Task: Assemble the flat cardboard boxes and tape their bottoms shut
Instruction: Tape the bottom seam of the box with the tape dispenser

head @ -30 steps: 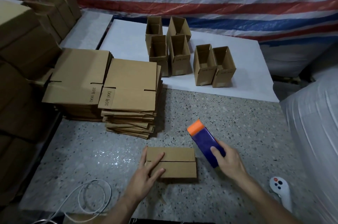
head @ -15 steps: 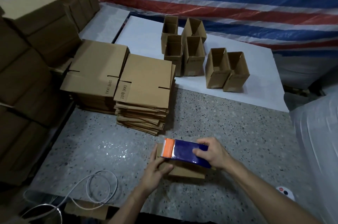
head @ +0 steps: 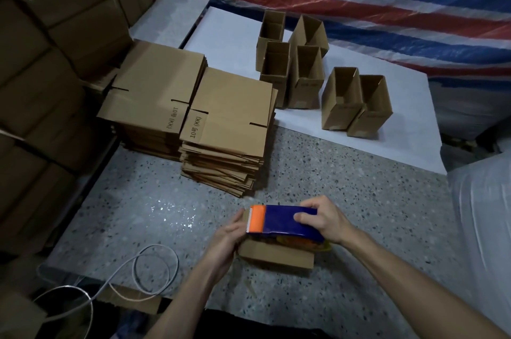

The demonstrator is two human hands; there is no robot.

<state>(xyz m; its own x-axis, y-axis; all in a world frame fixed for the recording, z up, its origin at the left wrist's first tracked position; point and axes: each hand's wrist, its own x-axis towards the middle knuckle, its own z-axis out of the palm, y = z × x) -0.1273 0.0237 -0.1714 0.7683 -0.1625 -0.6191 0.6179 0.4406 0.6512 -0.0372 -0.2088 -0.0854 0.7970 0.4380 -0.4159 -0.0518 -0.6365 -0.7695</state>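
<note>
Near edge of the counter (head: 359, 200), about midway along: small box (head: 276, 255) lying bottom up. My left hand (head: 226, 236) clasps its left end, fingers wrapped round the side. My right hand (head: 322, 221) is clenched round the tape dispenser (head: 279, 221), which lies along the box top, orange toothed end at the left edge.

Handling, as I judge it: thin corrugated board, light, stiff along the panels but quick to crush or skid on the polished stone. Best held by the ends, as the left hand does, pressing down so the tape pull does not drag it.

White cable (head: 154, 269) loops off the near left corner.

Mid counter, left side: two stacks of flat boxes (head: 229, 122), one just beside the other.

Far side: white board (head: 226, 34) carrying six assembled boxes (head: 356, 102), open tops up, four in a cluster and two apart to the right.

Against a second ago: dispenser was tilted up off the box's right end and the left hand lay flat, fingers spread, on the flaps. Now the dispenser is down along the seam and the left hand sits at the end
</note>
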